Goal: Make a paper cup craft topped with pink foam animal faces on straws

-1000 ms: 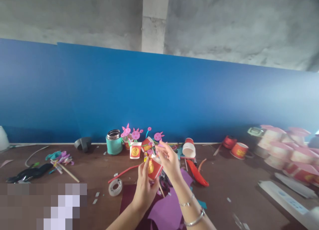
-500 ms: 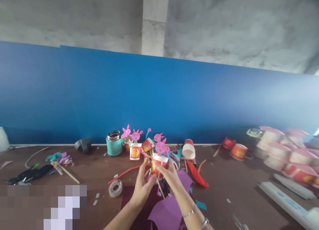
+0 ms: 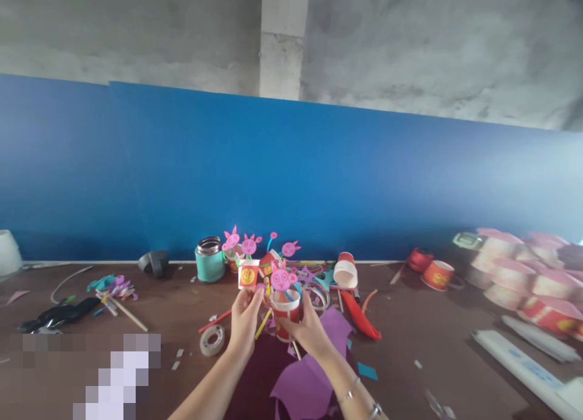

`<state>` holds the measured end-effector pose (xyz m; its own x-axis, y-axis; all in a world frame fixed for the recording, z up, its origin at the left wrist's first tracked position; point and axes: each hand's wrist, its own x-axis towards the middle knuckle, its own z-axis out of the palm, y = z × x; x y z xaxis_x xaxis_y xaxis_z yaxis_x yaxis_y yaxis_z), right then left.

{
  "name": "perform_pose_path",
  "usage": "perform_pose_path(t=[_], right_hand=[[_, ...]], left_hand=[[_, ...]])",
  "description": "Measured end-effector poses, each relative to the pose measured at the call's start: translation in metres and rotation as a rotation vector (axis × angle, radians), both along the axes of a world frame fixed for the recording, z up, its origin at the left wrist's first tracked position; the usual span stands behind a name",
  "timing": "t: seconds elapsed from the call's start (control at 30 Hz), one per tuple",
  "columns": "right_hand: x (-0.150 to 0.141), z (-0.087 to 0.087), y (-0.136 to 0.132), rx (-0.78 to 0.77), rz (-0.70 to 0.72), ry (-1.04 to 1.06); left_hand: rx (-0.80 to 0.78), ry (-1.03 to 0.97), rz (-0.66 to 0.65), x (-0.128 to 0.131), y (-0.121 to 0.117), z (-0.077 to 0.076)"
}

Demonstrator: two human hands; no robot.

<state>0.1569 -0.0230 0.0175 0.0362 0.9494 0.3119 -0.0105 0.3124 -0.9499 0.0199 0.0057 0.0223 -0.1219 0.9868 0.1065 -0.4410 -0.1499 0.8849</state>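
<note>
My right hand (image 3: 313, 330) is wrapped around a red and white paper cup (image 3: 285, 311), thumb in front and fingers at its right side. A pink paper animal face (image 3: 279, 277) with pointed ears stands above the cup's rim, beside a blue strip. At the cup's left, my left hand (image 3: 245, 315) is closed in a pinch at a small pink piece (image 3: 265, 289), partly hidden by the fingertips. Just behind stands another paper cup (image 3: 248, 275) with a yellow emblem and a pink face above it. Purple sheets (image 3: 306, 386) lie below my right forearm.
A tape roll (image 3: 212, 340) lies left of my hands, a teal flask (image 3: 210, 262) behind it. To the right are a red pouch-like thing (image 3: 362, 315), an overturned cup (image 3: 345, 270), stacked cups (image 3: 549, 317) and a white power strip (image 3: 519, 365). A blue partition (image 3: 273, 177) backs the table.
My left hand has moved off the cup's side, leftward, to a pinch beside it. The cup has come slightly left and lower in view, held by my right hand, and its white rim faces me more.
</note>
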Motion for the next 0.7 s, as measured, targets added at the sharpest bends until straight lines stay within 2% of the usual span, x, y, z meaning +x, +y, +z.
perform_pose_path(t=[0.13, 0.23, 0.33, 0.5, 0.7], right_hand=[[-0.002, -0.002, -0.003, 0.093, -0.009, -0.132], [-0.003, 0.000, -0.005, 0.108, -0.006, -0.168], [-0.004, 0.003, -0.006, 0.114, 0.011, -0.149], [-0.005, 0.006, -0.007, 0.105, 0.065, -0.098], [-0.006, 0.007, -0.009, 0.099, 0.058, -0.077]], left_hand=[[0.001, 0.039, 0.040, -0.003, 0.006, -0.001], [0.011, 0.052, 0.002, -0.005, 0.011, -0.005], [-0.003, 0.072, -0.012, -0.006, 0.013, -0.007], [-0.041, 0.056, 0.002, -0.007, 0.010, -0.001], [-0.059, 0.040, -0.094, -0.007, 0.007, 0.004]])
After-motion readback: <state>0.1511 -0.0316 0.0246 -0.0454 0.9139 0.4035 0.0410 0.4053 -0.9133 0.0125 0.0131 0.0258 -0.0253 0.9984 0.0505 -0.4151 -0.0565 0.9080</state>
